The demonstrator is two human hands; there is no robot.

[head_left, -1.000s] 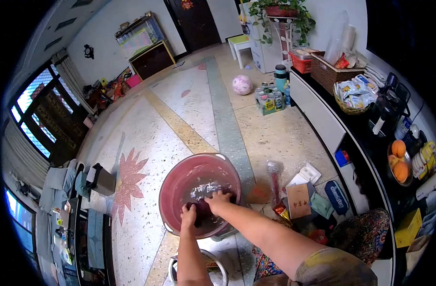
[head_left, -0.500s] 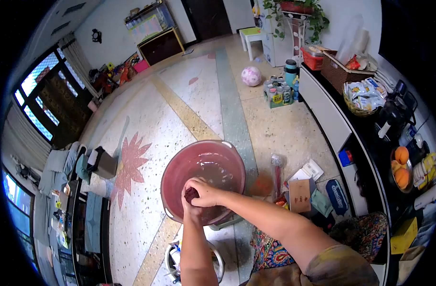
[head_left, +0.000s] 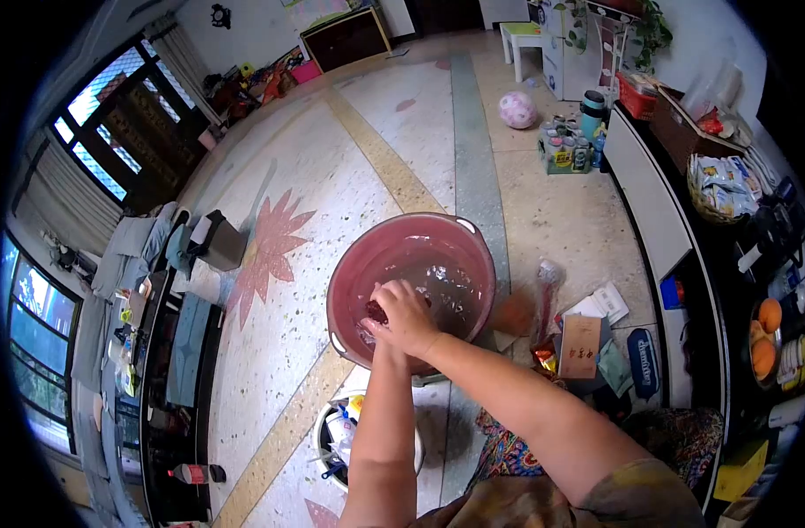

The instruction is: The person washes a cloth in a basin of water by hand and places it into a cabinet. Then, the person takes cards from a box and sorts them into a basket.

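Observation:
A reddish plastic basin (head_left: 350, 273) with light handles stands on the floor before me, with water (head_left: 451, 290) glinting inside. Both my hands are together over its near left part. My right hand (head_left: 409, 321) is curled across the top of a small dark red lump (head_left: 376, 311), whose kind I cannot make out. From below, my left hand (head_left: 381, 334) closes around the same lump, its fingers mostly hidden behind the right hand. Just under the basin's near rim sits a white bucket (head_left: 322, 433) holding bottles and other small items.
Right of the basin lie a brown box (head_left: 580, 347), a blue packet (head_left: 644, 361) and a plastic-wrapped item (head_left: 548, 286). A long cabinet (head_left: 649, 189) runs along the right. Farther off are drink cans (head_left: 565, 150) and a pink-white ball (head_left: 518, 110). A grey bin (head_left: 219, 242) stands left.
The view has shifted, so the basin and hands appear higher and farther right. My right hand has turned over the dark red lump and now covers more of my left hand.

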